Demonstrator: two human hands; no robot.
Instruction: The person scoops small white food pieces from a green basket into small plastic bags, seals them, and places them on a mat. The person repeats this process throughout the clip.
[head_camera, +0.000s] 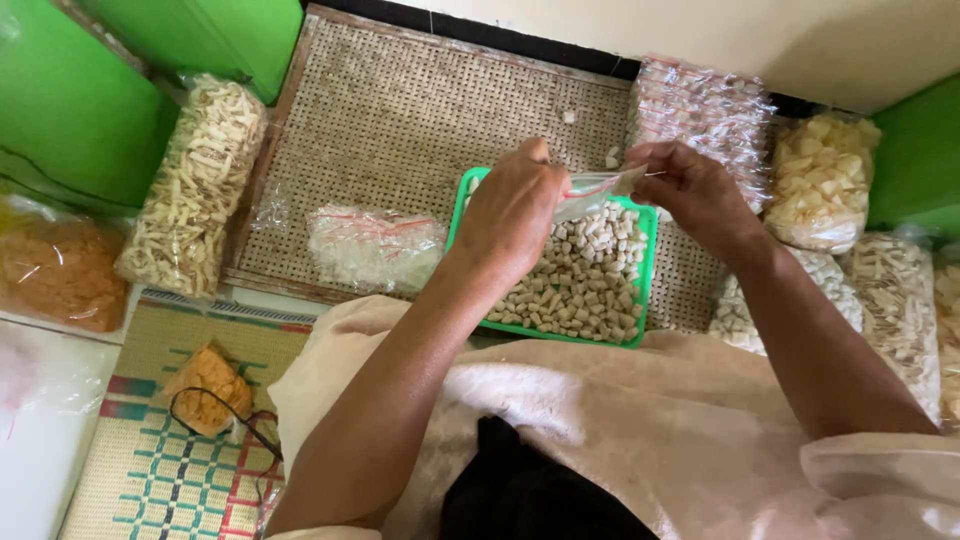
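Fingers (535, 160) of two hands, one bag (595, 190)

Landmark: green tray (648, 232), bright green mesh, filled with pale cream-beige snack pieces (580, 285). Beneath and behind the tray: woven mat (400, 110), tan-brown, fine lattice pattern. Left of the tray: clear bags (372, 245) with red seal stripes. Far left of the tray: orange snack bag (62, 272). Lower left of the tray: straw floor mat (170, 480), teal and red check.
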